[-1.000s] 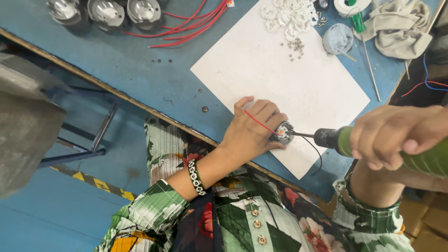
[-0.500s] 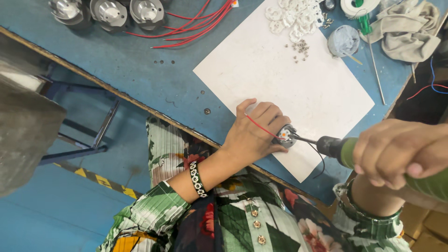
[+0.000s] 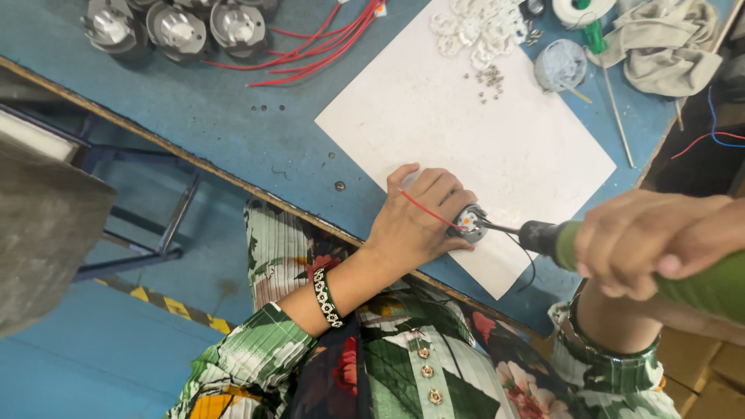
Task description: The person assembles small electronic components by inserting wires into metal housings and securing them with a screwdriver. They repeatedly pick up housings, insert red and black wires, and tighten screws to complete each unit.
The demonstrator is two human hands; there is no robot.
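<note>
Blue-topped workbench (image 3: 233, 132) is carrying a white paper sheet (image 3: 481, 132), where the left hand (image 3: 415, 217) is clamping a small round metal lamp part (image 3: 470, 221). The right hand (image 3: 648, 244) is gripping a green-handled powered screwdriver (image 3: 621, 256); its bit could be slipping onto nearby fingers (image 3: 438, 190).

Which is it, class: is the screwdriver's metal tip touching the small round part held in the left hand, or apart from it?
Touching. The head view shows the screwdriver tip meeting the round part, gripped by the left hand, with no gap.

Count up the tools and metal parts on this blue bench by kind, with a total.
Round metal housings at the far edge: 3
Small round part in the left hand, a screwdriver tip on it: 1
Green-handled powered screwdriver in the right hand: 1
Green-handled hand screwdriver: 1
Total: 6
</note>
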